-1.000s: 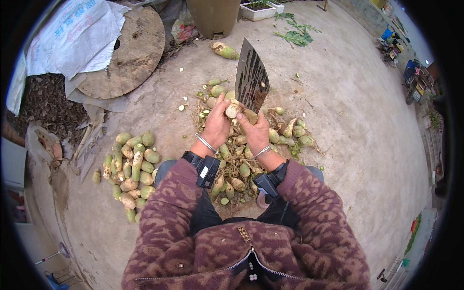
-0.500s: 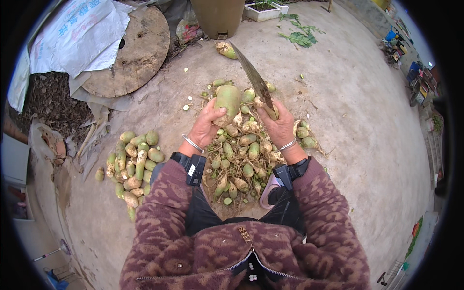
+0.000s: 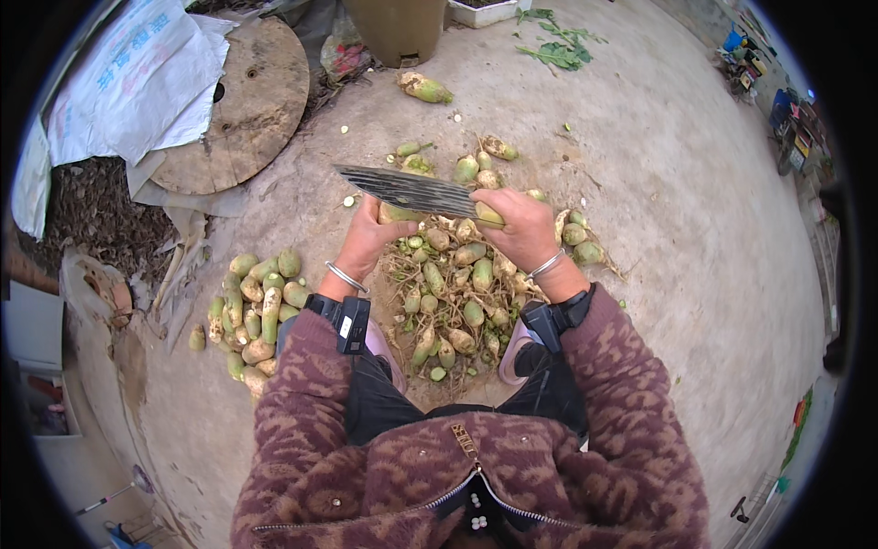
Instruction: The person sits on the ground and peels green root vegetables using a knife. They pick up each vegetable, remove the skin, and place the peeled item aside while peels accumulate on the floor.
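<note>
My right hand (image 3: 521, 229) is closed round the handle of a broad knife (image 3: 407, 189), whose dark, streaked blade points left and lies across a green radish (image 3: 395, 215). My left hand (image 3: 364, 240) grips that radish; most of it is hidden behind the blade, so whether the edge is in it I cannot tell. Below both hands, between my feet, lies a heap of radishes (image 3: 474, 314) with roots and cut-off pieces. A second pile of radishes (image 3: 271, 306) sits to the left.
Near the brown bin (image 3: 395, 32) lies a single large radish (image 3: 425, 88). Green leaves (image 3: 562, 50) are on the concrete floor (image 3: 704, 238) beyond. At the far left stand a round wooden disc (image 3: 261, 110) and white sacking (image 3: 137, 82). A few radishes (image 3: 585, 242) lie right of the heap.
The knife has swung from pointing up and away to lying leftward across the radish. My left hand has turned the radish and lowered it slightly, and the view has shifted a little.
</note>
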Demonstrator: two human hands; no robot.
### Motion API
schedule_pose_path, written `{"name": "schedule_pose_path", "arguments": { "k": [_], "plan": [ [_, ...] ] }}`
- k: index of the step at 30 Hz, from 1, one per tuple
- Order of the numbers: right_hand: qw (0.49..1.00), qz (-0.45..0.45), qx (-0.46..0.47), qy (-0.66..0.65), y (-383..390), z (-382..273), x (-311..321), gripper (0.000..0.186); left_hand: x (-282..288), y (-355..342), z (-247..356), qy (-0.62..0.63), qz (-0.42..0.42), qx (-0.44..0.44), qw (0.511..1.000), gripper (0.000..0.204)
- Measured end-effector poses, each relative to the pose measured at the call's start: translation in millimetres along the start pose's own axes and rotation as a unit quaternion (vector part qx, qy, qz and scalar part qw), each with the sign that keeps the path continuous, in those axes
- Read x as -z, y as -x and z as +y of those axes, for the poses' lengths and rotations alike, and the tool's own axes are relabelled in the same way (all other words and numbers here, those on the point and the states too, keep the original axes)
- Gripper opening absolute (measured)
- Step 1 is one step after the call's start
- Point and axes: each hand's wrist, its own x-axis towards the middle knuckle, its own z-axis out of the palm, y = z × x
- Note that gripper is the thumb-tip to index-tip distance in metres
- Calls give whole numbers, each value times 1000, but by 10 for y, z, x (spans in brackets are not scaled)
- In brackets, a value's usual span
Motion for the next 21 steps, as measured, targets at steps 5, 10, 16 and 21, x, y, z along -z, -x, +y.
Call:
{"name": "schedule_pose_path", "arguments": {
  "k": [5,10,16,21],
  "plan": [
    [1000,-15,-2,6,25,19,-16,38,51,3,4,-53,-2,9,999,52],
    [1000,-10,0,-16,36,7,-19,37,53,14,28,-68,0,9,998,60],
    [998,-13,-23,-49,108,20,-103,32,62,43,89,-110,-1,-20,994,74],
    [991,-76,-101,-34,339,352,-309,25,23,111,137,-30,-16,21,999,81]
  ]
}}
